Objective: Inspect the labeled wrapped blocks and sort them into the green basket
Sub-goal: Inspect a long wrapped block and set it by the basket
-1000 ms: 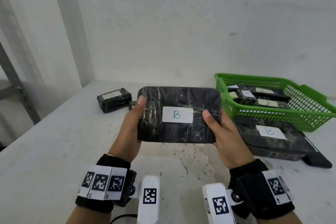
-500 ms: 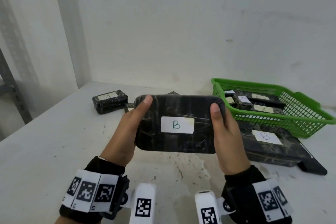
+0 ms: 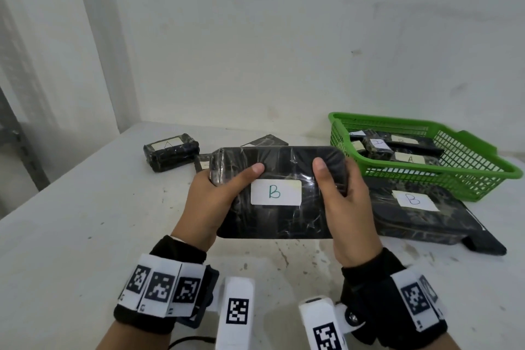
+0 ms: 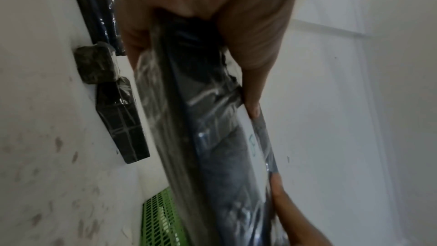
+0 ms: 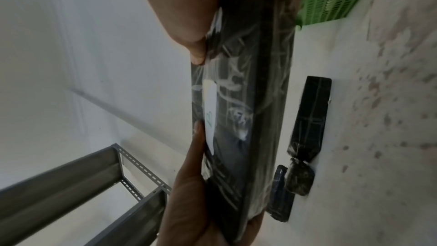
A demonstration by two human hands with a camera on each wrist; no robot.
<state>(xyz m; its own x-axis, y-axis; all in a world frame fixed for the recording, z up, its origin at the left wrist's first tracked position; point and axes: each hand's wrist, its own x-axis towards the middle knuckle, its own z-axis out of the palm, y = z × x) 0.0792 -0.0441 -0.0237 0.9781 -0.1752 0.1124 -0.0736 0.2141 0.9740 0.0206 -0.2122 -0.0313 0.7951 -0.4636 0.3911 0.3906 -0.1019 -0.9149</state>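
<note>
**Head view: both hands hold a wrapped block marked B above the desk**

Head view, centre of the frame: a flat black wrapped block (image 3: 279,193) with a white label marked B (image 3: 275,192) is held clear of the white desk (image 3: 71,236). The left hand (image 3: 210,202) grips its left end, thumb lying across the top face; the right hand (image 3: 345,204) grips the right end, thumb pressed on the face just right of the label. From the wrist views the fingers of each hand wrap behind the block.

At right of the frame stands the green basket (image 3: 468,176), with several labelled wrapped blocks inside, one reading A (image 3: 409,158). Just in front of the basket, touching its wall, lies another flat block marked B (image 3: 413,202). At upper left of the desk sits a small wrapped block marked A (image 3: 170,152), with thinner wrapped pieces (image 3: 267,140) beside it, partly hidden behind the held block.
</note>
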